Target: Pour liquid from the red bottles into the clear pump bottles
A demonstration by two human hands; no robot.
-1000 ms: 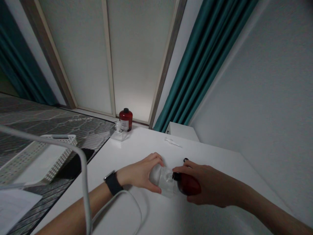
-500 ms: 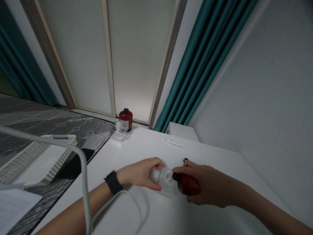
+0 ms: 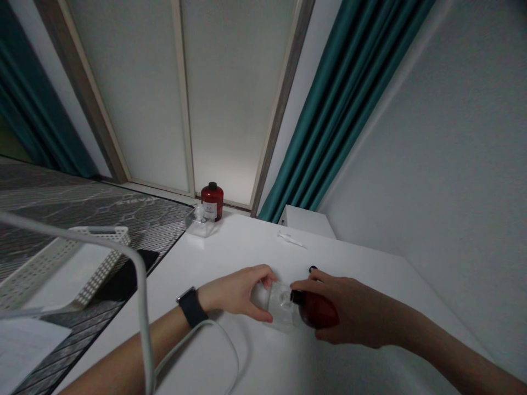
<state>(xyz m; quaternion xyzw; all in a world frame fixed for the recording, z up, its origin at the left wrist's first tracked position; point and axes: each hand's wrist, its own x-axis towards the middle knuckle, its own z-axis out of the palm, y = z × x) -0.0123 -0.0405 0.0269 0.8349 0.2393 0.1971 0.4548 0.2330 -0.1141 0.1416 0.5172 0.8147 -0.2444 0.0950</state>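
My right hand is wrapped round a dark red bottle, tilted so that its black neck points left over a clear container. Thumb and fingers of my left hand curve round the left side of that clear container, steadying it on the white table. Whether liquid runs from the bottle is too dim to make out. A small black cap-like piece shows just behind my right fingers.
A second red bottle with a black cap and a clear box stand at the far left table corner. A white dropper-like stick lies behind my hands. A white cable loops near my left wrist; a perforated basket is left.
Almost nothing differs. Both hands, the tilted bottle and the clear container keep nearly the same places.
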